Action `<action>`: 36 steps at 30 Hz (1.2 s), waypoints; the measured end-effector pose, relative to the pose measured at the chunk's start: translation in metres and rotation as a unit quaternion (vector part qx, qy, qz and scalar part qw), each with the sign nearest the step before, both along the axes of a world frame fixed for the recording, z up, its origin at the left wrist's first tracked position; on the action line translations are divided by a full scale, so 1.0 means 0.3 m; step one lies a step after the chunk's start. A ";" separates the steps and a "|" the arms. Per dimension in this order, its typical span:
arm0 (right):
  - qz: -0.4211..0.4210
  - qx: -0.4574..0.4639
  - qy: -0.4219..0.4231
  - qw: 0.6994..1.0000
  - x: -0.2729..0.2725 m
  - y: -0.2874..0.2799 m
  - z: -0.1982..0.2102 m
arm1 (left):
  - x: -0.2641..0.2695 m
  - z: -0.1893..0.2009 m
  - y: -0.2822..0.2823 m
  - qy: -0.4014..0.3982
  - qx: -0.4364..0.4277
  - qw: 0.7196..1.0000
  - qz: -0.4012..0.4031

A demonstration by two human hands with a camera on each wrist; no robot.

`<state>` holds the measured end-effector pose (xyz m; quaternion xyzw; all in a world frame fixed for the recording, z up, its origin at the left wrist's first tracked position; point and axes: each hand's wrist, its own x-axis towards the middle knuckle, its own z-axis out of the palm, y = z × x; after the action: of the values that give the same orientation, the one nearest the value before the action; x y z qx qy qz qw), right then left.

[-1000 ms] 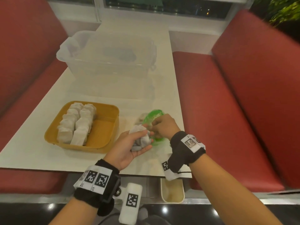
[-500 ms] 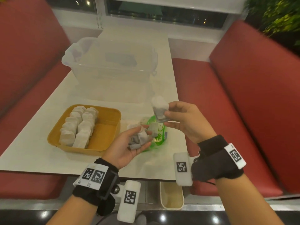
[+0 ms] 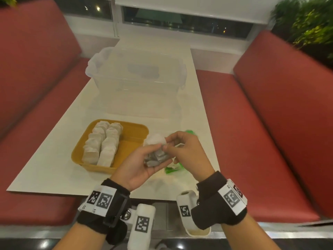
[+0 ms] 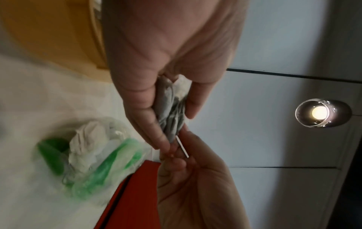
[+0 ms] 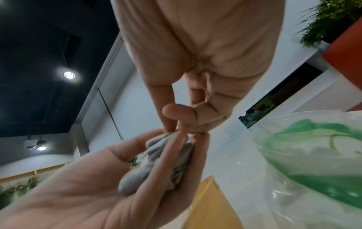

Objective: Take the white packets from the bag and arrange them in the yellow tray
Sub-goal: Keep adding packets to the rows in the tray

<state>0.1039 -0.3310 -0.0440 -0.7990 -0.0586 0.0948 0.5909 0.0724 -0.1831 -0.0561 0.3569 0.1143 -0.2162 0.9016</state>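
red booth seats (image 3: 270,123) flank a white table (image 3: 54,165). landmark: yellow tray (image 3: 133,130), sitting near the table's front edge. two rows of white packets (image 3: 102,143) stand on edge in the tray's left half; right half shows bare floor. left hand (image 3: 138,165) is palm up just right of the tray, above the table, fingers and thumb curled round a bunch of packets (image 3: 156,156) (also in left wrist view (image 4: 172,108)). right hand (image 3: 187,150) meets it from the right, thumb and fingertips pinching the top of that same bunch (image 5: 166,162). green-and-clear bag (image 4: 94,158) lies on the table right of the tray, below and behind both hands, with more white packets inside. clear plastic tub (image 3: 137,73) sits behind the tray, well apart. potted plant (image 3: 306,24) in the far right corner.
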 end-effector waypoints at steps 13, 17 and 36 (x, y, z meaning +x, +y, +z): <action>0.071 -0.084 -0.107 0.988 0.090 0.362 0.100 | 0.025 0.032 0.398 -0.039 0.153 0.987 -0.013; 0.061 -0.027 -0.087 0.994 0.083 0.437 0.102 | 0.047 0.052 0.509 -0.035 0.106 0.993 -0.039; 0.093 -0.139 -0.128 0.978 -0.030 0.503 0.222 | 0.020 0.019 0.634 -0.068 0.181 0.981 -0.009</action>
<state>0.0948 -0.1800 0.0226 -0.8698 -0.1941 0.0540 0.4504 0.0785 0.0071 -0.0502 0.5288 0.0862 -0.1751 0.8260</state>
